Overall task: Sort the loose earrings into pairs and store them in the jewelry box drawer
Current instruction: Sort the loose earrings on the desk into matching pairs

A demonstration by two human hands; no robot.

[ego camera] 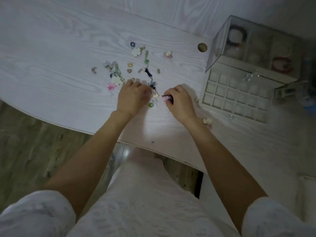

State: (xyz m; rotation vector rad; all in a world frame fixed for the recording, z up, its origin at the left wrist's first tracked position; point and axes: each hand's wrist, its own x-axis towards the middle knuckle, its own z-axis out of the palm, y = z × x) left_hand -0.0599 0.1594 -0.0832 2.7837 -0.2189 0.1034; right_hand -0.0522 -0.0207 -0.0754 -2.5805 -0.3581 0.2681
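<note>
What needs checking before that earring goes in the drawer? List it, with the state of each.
1. Right hand pinches an earring: ok.
2. Its match found: cannot tell; the left hand rests on the pile.
3. Drawer pulled out, compartments showing: ok.
4. Compartments free: ok, as far as visible.
5. Path from hand to drawer: not ok, a small earring lies beside the drawer.
6. Strays: not ok, a cream earring lies apart by the right wrist.

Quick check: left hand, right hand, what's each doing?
Left hand: over the earring pile, fingers curled; grip cannot be told.
Right hand: pinching a small dark and pink earring.
</note>
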